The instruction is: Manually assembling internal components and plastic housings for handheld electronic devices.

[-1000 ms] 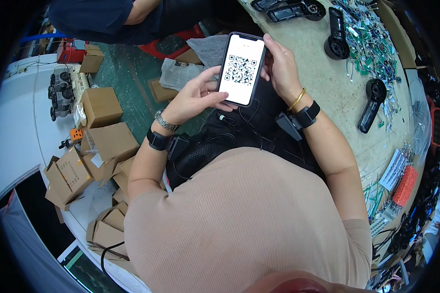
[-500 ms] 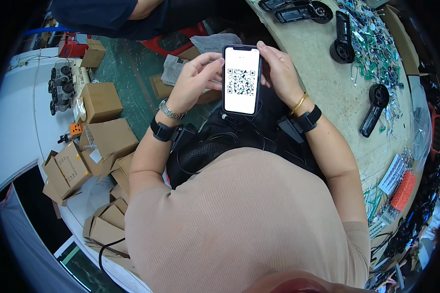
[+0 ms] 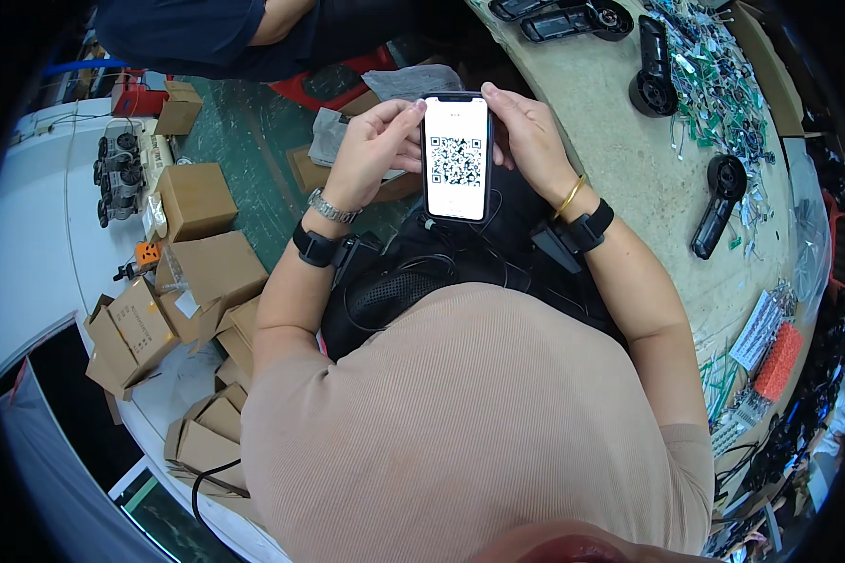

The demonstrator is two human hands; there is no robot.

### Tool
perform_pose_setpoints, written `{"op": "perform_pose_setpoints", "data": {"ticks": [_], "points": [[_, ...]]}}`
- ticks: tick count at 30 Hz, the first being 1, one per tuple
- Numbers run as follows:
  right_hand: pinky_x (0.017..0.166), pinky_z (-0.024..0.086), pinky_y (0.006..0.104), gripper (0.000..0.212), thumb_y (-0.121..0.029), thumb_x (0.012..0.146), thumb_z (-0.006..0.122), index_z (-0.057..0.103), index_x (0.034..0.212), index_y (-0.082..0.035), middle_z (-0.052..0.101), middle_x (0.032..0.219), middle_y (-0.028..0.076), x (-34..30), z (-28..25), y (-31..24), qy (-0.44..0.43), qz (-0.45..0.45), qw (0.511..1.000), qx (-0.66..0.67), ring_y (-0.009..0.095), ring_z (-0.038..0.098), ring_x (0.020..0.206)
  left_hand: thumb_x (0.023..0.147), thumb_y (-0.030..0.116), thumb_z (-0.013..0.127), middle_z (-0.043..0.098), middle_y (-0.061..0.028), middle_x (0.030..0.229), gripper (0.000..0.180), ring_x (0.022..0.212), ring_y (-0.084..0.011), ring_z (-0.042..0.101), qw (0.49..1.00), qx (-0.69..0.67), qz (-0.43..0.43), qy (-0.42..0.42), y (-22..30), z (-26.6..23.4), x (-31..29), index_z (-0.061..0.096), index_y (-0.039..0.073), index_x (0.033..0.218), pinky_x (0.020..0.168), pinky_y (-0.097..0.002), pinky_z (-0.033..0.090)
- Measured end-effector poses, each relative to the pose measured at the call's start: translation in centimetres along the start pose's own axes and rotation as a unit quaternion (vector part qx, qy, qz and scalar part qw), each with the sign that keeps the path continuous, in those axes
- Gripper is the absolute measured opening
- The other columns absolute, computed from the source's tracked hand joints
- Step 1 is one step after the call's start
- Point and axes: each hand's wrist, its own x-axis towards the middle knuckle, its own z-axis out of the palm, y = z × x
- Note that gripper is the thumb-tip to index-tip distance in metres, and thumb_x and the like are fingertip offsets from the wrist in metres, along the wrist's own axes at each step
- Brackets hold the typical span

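Upright between my hands, above my lap, is a smartphone (image 3: 456, 202) with a dark rim, its lit white screen showing a square black code. My left hand (image 3: 382, 141) grips its left edge, thumb near the upper corner and the other fingers curled behind. On the opposite edge my right hand (image 3: 531, 136) is closed round the phone, thumb at the top corner. The fingertips behind the phone are partly hidden. Black straps with small boxes sit on both wrists; a metal watch (image 3: 332, 208) is on the left one and a gold bangle (image 3: 571, 197) on the right.
A pale worktable (image 3: 620, 159) at my right carries black handheld-fan-like housings (image 3: 720, 206), a heap of small circuit boards (image 3: 714, 84) and a red-orange bundle (image 3: 777, 361). Cardboard boxes (image 3: 197, 202) pile up on the left. Another person's dark clothing (image 3: 188, 33) shows beyond a red stool (image 3: 333, 75).
The phone has shifted slightly left and tilted a little, both hands moving with it. My grip on it stays the same.
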Motion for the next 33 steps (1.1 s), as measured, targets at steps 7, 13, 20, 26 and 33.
{"op": "perform_pose_setpoints", "data": {"ticks": [7, 13, 20, 26, 33], "points": [[0.043, 0.037, 0.0191, 0.045, -0.041, 0.107, 0.048, 0.067, 0.093, -0.003, 0.055, 0.061, -0.001, 0.3, -0.2, 0.0, 0.005, 0.018, 0.998, 0.052, 0.005, 0.050, 0.047, 0.105, 0.024, 0.058, 0.070, -0.0107, 0.100, 0.036, 0.082, -0.0145, 0.073, 0.999, 0.010, 0.024, -0.031, 0.1, -0.8, -2.0, 0.057, -0.002, 0.130, 0.070, -0.0247, 0.063], [0.043, 0.035, 0.0198, 0.042, -0.040, 0.107, 0.049, 0.067, 0.095, -0.003, 0.058, 0.066, 0.000, 0.2, -0.1, 0.3, -0.005, 0.016, 0.999, 0.051, 0.007, 0.051, 0.048, 0.104, 0.020, 0.058, 0.070, -0.0126, 0.104, 0.042, 0.090, -0.0161, 0.073, 0.998, 0.008, 0.028, -0.059, 0.2, -0.7, -2.4, 0.050, -0.003, 0.138, 0.076, -0.0265, 0.063], [0.043, 0.034, 0.0205, 0.041, -0.040, 0.107, 0.051, 0.067, 0.097, -0.003, 0.059, 0.068, 0.001, 0.3, -0.3, 0.3, -0.004, 0.016, 0.998, 0.054, 0.007, 0.050, 0.049, 0.103, 0.020, 0.061, 0.070, -0.0116, 0.105, 0.044, 0.091, -0.0147, 0.072, 0.996, 0.034, 0.046, -0.064, 0.3, 0.0, -2.6, 0.050, -0.003, 0.139, 0.074, -0.0259, 0.063], [0.043, 0.034, 0.0202, 0.042, -0.041, 0.107, 0.050, 0.066, 0.094, -0.004, 0.058, 0.067, -0.001, -0.1, 0.0, -0.1, -0.006, 0.028, 0.999, 0.032, 0.006, 0.050, 0.049, 0.102, 0.025, 0.063, 0.070, -0.0085, 0.099, 0.039, 0.085, -0.0116, 0.071, 0.999, 0.010, 0.045, -0.025, 0.4, 0.0, -1.3, 0.058, -0.003, 0.128, 0.069, -0.0236, 0.062], [0.043, 0.034, 0.0197, 0.042, -0.042, 0.107, 0.049, 0.066, 0.093, -0.005, 0.057, 0.064, -0.001, -0.1, 0.1, 0.0, -0.014, 0.012, 1.000, 0.002, 0.006, 0.050, 0.048, 0.102, 0.032, 0.064, 0.070, -0.0061, 0.092, 0.036, 0.077, -0.0102, 0.071, 0.999, 0.050, 0.010, -0.012, 0.7, 0.1, -0.4, 0.064, -0.002, 0.116, 0.064, -0.0224, 0.062]]}}
